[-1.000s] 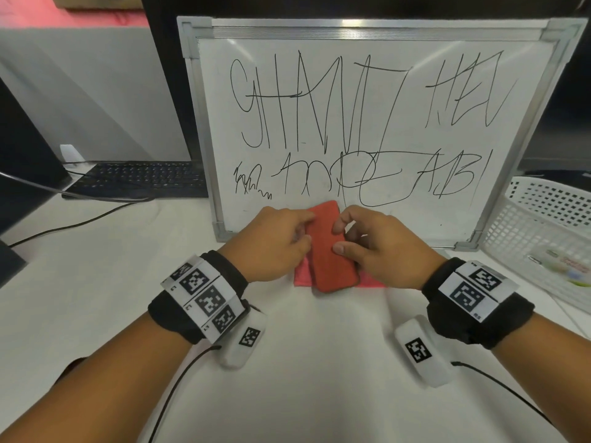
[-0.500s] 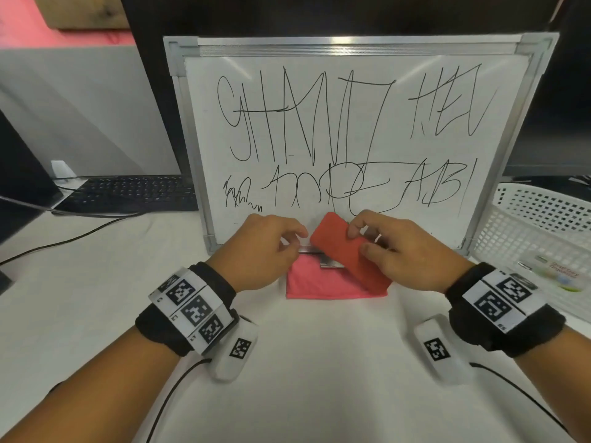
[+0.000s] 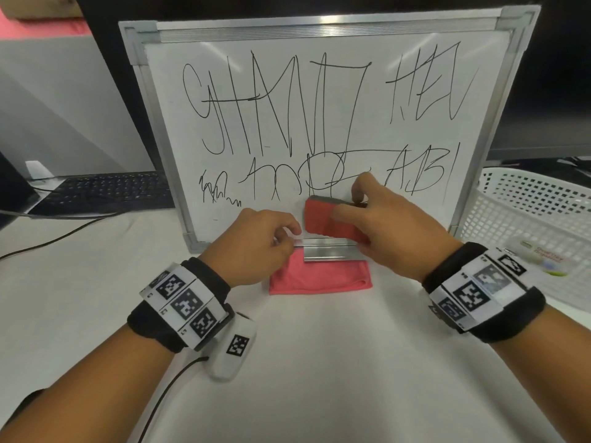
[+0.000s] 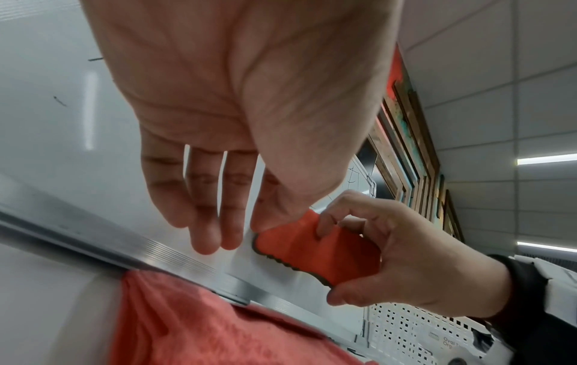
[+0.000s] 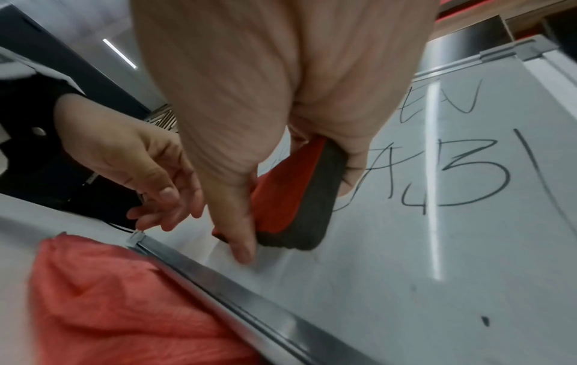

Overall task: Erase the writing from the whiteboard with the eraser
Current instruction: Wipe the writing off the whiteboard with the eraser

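Observation:
The whiteboard [image 3: 319,100] stands upright on the table, with black scribbled writing in two rows. My right hand [image 3: 355,204] grips the red eraser [image 3: 323,219], thumb on one side and fingers on the other. It holds the eraser tilted in front of the board's lower middle, just under the second row. In the right wrist view the eraser's dark felt face [image 5: 299,197] is turned towards the board [image 5: 437,247]; I cannot tell whether it touches. My left hand [image 3: 284,238] hovers beside the eraser [image 4: 315,249] over the tray's left end, fingers loosely curled and holding nothing.
A folded pink cloth [image 3: 319,278] lies on the table against the board's metal tray [image 3: 326,252]. A white perforated basket [image 3: 527,212] stands at the right. A black keyboard [image 3: 105,190] and cables lie at the left behind the board's corner.
My right hand has lifted the eraser off the pink cloth and carried it up and right to the board's lower part. My left hand has let go of it and stayed by the tray.

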